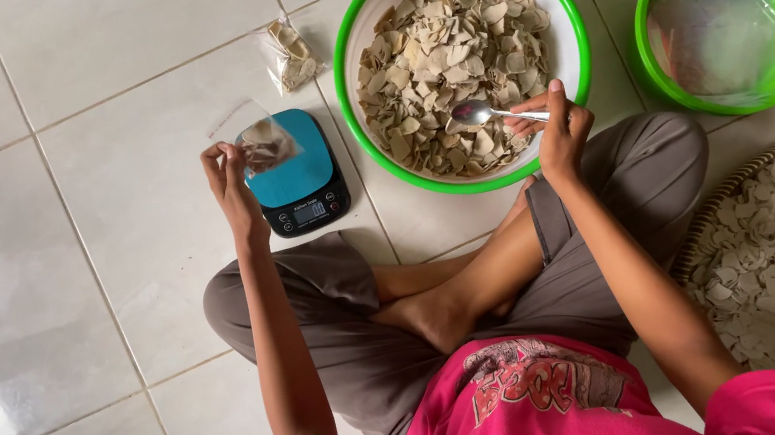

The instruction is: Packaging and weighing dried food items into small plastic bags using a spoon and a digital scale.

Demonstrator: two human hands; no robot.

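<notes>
I sit cross-legged on a white tiled floor. My left hand (229, 181) holds a small clear plastic bag (262, 144) with a few chips in it, over a small blue-topped digital scale (298, 175). My right hand (559, 128) grips a metal spoon (479, 114), its bowl resting on the pale beige chips (446, 58). These chips fill a large white bowl with a green rim (573, 30) in front of me.
A filled clear bag of chips (291, 54) lies on the floor beyond the scale. A green bowl with clear plastic bags (732, 23) stands at the far right. A woven tray (710, 208) holding many chips sits at my right side.
</notes>
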